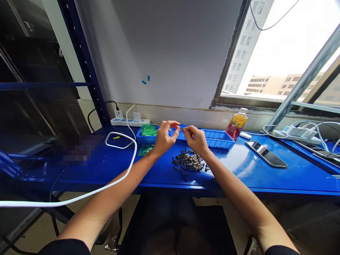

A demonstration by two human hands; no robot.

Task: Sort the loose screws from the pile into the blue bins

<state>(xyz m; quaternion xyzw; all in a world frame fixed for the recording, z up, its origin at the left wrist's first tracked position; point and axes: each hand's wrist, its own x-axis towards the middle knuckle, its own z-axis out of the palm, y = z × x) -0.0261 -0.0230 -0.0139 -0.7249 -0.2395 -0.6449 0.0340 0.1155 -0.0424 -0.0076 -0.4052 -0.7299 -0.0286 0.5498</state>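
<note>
My right hand (196, 139) pinches a thin dark screw (181, 129) between thumb and forefinger, above the blue table. My left hand (165, 137) meets it from the other side, thumb and fingertips closed about the screw's other end; the tips partly hide it. Just below my hands lies a loose pile of small screws (191, 161), dark shanks and shiny metal parts mixed together. Behind my hands stands a blue plastic bin (219, 142) with small dark pieces in it. Left of it, green plastic bags (148, 130) fill another blue bin (141, 138).
A small green bag (145, 150) lies left of the pile. A white cable (117, 182) loops across my left forearm. At the right are a drink bottle (237, 124) and a phone (266, 154). Power strips (130, 122) lie along the wall below the window.
</note>
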